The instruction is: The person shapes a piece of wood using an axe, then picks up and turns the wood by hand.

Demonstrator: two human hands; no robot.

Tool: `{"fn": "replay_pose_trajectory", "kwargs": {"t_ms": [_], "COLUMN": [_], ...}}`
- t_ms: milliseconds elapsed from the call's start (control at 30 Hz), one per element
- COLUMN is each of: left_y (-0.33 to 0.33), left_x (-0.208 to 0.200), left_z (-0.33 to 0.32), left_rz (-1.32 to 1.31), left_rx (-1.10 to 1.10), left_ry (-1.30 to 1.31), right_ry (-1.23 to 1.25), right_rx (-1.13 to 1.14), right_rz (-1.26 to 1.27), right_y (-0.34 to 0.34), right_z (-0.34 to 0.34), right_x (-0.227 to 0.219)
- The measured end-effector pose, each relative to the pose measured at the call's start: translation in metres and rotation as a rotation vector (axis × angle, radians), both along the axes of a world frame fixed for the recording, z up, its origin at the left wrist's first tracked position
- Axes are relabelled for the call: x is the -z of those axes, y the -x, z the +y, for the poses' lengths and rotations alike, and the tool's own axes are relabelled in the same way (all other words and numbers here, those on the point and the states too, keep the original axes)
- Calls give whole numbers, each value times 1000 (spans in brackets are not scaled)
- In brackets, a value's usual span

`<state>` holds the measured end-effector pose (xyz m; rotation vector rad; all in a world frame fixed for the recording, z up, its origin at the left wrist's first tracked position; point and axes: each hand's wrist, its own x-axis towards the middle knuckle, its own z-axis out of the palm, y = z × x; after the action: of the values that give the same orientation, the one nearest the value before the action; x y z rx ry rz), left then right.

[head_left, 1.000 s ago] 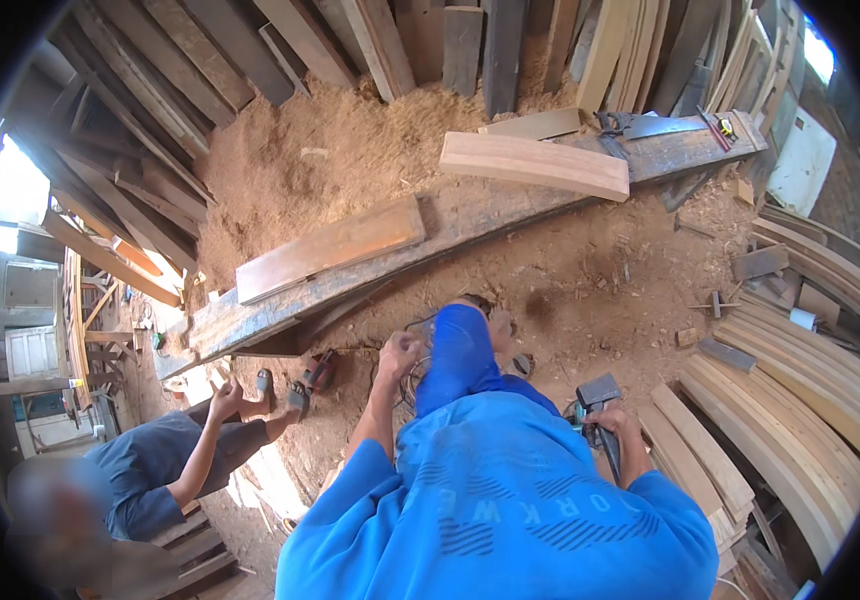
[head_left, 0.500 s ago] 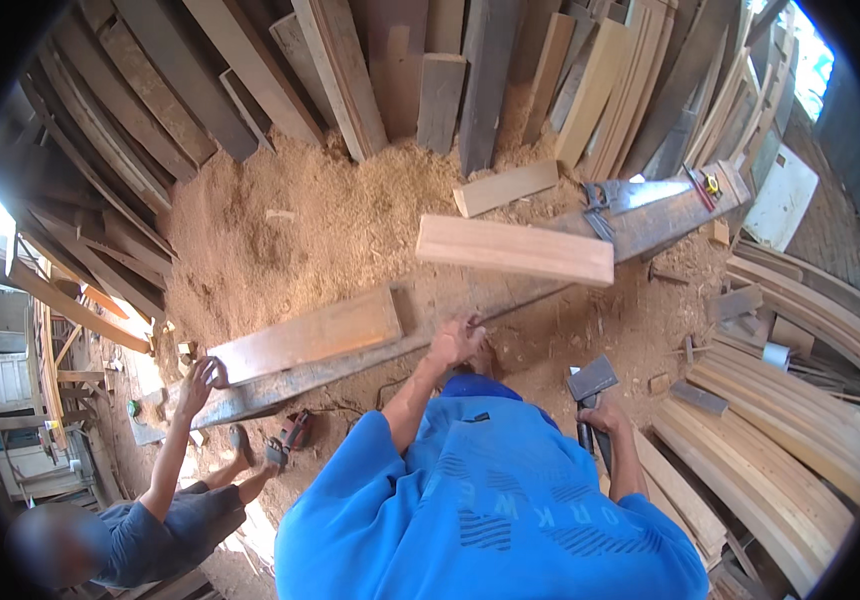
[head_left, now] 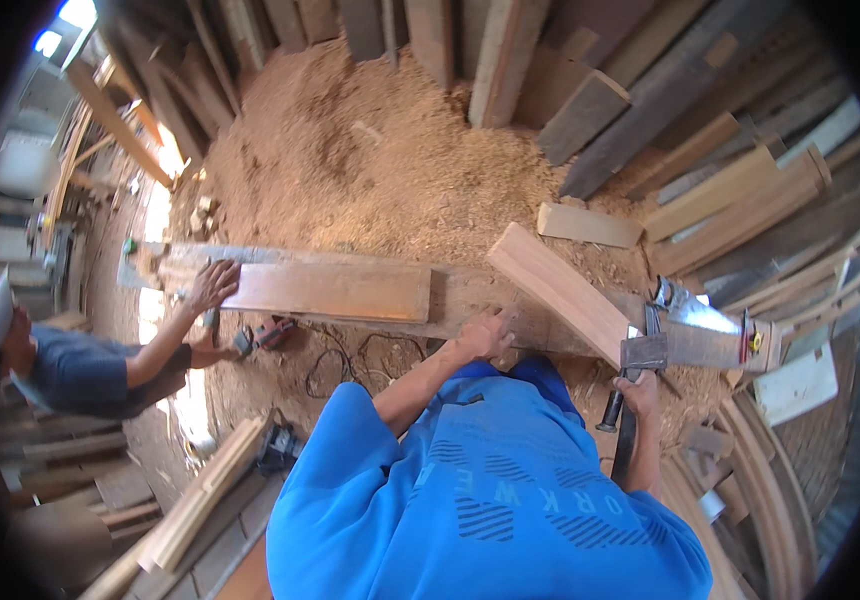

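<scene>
My right hand [head_left: 638, 392] is closed around a dark tool [head_left: 643, 351] with a broad, rectangular head. Below its head, a black handle with a flared end and a long dark shaft show beside my fingers. My left hand [head_left: 491, 332] rests with fingers apart on the near edge of the long bench plank [head_left: 457, 300]. A reddish-brown wooden block [head_left: 558, 290] lies slantwise across this plank, between my hands and beyond them. To the left, a wide brown board [head_left: 335, 290] lies flat along it, with another person's hand [head_left: 213, 285] on its far-left end.
A handsaw [head_left: 700, 314] and a yellow tape measure [head_left: 754, 342] lie on the plank's right part. Sawdust [head_left: 390, 165] heaps up behind it, before leaning boards [head_left: 510, 62]. A power tool [head_left: 275, 332] and its cable lie on the floor at left.
My view has swung, so the bench runs more level. My right hand has raised the dark tool toward the reddish-brown block. The other person's hand stays on the board's end.
</scene>
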<state>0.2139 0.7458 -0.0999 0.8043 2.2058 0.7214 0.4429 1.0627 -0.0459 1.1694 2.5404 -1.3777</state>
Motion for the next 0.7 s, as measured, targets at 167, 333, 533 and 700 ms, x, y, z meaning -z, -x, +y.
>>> {"fn": "replay_pose_trajectory", "kwargs": {"t_ms": [167,333,533,700], "left_y": [4,3,24,26], "left_x": [-20,24,29,80], "left_z": [37,126,175,184], "left_rz": [240,878,583,679], "left_rx": [24,214,646,495], "left_ry": [133,-11,237,42], "right_ry": [76,-76,-87,-35], "right_rx": [-124,-244,-417,-515], "right_rz": [-183,-229,-323,-469], "right_y": [74,107,152,186], "right_z": [39,85,111,117], "right_x": [-9,28,15,-4]}}
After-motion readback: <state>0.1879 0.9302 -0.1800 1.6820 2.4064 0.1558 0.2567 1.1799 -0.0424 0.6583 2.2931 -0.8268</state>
